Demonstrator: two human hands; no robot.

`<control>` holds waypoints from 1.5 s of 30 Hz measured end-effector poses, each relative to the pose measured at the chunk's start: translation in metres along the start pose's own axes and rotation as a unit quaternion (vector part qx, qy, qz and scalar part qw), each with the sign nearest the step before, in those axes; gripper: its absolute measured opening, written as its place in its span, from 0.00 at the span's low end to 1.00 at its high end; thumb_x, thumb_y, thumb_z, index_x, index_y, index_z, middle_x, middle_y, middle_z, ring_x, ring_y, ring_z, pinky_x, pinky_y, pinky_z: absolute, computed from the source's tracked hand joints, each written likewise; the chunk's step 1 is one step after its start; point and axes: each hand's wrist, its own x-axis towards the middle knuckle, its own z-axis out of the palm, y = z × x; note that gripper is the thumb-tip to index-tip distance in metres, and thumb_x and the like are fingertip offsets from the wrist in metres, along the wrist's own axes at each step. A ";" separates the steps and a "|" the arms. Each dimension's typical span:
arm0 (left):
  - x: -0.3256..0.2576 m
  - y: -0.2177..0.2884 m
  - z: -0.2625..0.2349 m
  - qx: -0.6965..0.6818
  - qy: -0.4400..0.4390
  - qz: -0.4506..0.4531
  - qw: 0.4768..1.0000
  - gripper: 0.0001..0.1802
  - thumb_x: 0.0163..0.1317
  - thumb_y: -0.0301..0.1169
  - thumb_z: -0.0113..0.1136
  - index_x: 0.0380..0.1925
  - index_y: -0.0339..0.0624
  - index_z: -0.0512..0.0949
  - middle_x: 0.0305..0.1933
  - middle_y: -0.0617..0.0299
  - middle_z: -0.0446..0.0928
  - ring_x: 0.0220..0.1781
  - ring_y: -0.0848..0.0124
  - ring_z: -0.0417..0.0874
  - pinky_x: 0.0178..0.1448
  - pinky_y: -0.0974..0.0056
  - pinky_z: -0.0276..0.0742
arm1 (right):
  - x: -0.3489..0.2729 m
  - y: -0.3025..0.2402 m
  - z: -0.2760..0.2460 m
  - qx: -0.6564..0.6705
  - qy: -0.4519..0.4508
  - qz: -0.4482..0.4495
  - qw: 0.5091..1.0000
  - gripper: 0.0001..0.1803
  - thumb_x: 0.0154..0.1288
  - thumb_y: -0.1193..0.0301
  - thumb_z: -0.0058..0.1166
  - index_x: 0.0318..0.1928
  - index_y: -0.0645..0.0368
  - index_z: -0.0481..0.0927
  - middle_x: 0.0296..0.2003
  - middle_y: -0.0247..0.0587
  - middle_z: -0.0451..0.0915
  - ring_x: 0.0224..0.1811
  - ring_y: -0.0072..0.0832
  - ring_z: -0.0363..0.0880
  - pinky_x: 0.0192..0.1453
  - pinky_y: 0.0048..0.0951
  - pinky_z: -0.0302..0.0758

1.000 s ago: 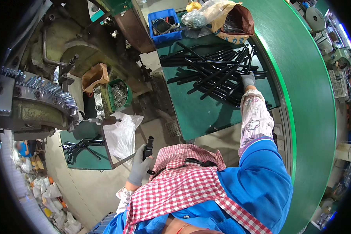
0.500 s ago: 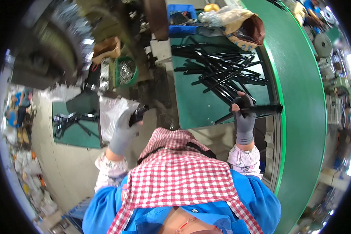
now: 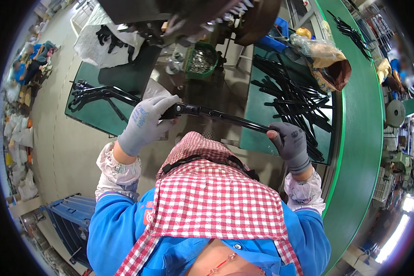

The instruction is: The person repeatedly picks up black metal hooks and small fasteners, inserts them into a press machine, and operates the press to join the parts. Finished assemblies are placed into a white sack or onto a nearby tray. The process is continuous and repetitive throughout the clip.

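Grey-gloved left hand [image 3: 148, 123] wraps one end of the long black metal rod [image 3: 225, 116], hiding it; the dark-gloved right hand [image 3: 290, 142] covers the other end. Overhead, the dark machine [image 3: 188, 14] is blurred and cropped by the top edge.

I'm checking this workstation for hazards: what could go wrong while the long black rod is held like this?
The long black rod spans both hands, left hand and right hand, close to the machine overhead, so an end might strike it. Swinging it right could scatter the pile of black rods.
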 end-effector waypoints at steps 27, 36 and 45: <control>0.080 -0.131 -0.100 0.160 0.014 0.196 0.967 0.25 0.53 0.32 0.67 0.53 0.39 0.77 0.46 0.50 0.82 0.46 0.53 0.83 0.47 0.54 0.79 | 0.128 -0.100 0.054 -0.200 0.149 -0.022 0.968 0.22 0.66 0.48 0.56 0.28 0.52 0.80 0.20 0.39 0.76 0.22 0.40 0.77 0.25 0.37 0.70; 0.098 -0.139 -0.097 0.163 -0.057 0.165 0.971 0.22 0.55 0.34 0.65 0.50 0.36 0.77 0.44 0.48 0.81 0.46 0.49 0.82 0.48 0.52 0.79 | 0.135 -0.077 0.062 -0.174 0.021 0.063 0.982 0.26 0.69 0.43 0.49 0.31 0.52 0.81 0.26 0.41 0.81 0.30 0.44 0.82 0.33 0.40 0.77; 0.122 -0.147 -0.114 0.165 -0.205 0.165 0.950 0.26 0.60 0.38 0.63 0.55 0.35 0.74 0.47 0.44 0.79 0.49 0.47 0.81 0.52 0.51 0.77 | 0.137 -0.086 0.066 -0.262 -0.006 0.085 0.961 0.28 0.74 0.45 0.43 0.28 0.55 0.78 0.25 0.43 0.80 0.29 0.46 0.81 0.34 0.42 0.76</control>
